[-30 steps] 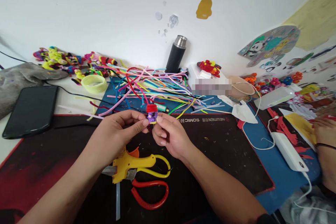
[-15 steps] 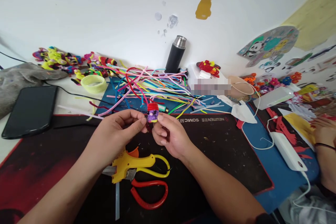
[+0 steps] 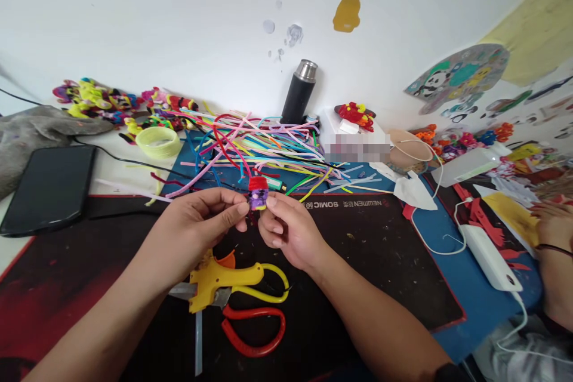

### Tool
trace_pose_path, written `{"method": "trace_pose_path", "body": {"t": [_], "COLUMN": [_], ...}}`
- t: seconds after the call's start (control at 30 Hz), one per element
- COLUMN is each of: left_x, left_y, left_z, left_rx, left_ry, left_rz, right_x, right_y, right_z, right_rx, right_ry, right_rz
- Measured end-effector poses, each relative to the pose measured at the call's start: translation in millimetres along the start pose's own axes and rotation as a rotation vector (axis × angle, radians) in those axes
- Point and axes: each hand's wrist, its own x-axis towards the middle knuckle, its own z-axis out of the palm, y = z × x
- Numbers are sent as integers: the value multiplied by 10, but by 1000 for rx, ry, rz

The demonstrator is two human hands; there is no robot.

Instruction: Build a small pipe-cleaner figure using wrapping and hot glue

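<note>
Between my two hands is a small pipe-cleaner figure [image 3: 258, 193], red on top, purple in the middle with dark marks, and yellow along its lower edge. My left hand [image 3: 212, 215] pinches its left side between thumb and forefinger. From the other side, my right hand [image 3: 289, 227] grips it with the thumb in front and the fingers curled behind. Dark red fuzzy strands hang under it, partly hidden by my fingers. Below my hands lie a yellow glue gun [image 3: 224, 280] with a clear glue stick [image 3: 199, 340] and red-handled scissors [image 3: 255, 349] on the black desk mat [image 3: 358, 286].
A heap of colourful pipe cleaners [image 3: 264, 143] lies behind my hands, with a black thermos [image 3: 299, 94] beyond. A phone [image 3: 49, 191] and a tape roll [image 3: 158, 142] sit left. At right are a white corded device [image 3: 491, 258] and another person's arm [image 3: 555, 239].
The figure has turned slightly between my fingers and shifted a little left. Both hands keep their pinch, and the view has moved very slightly.
</note>
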Motion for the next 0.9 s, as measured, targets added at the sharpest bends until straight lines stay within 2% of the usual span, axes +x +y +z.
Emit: {"method": "trace_pose_path", "body": {"t": [0.43,0.63,0.9], "left_x": [17,15,7], "left_y": [19,64,107], "left_z": [-68,-59,-47], "left_rx": [-202,-258,-260], "left_ry": [-149,-145,-123], "left_rz": [-131,-134,-215], "right_x": [-13,-15,-19], "right_y": [11,9,3], "right_z": [-15,-25,-14], "right_rx": [-8,7,6], "right_ry": [-44,-76,-82], "right_rz": [33,42,47]}}
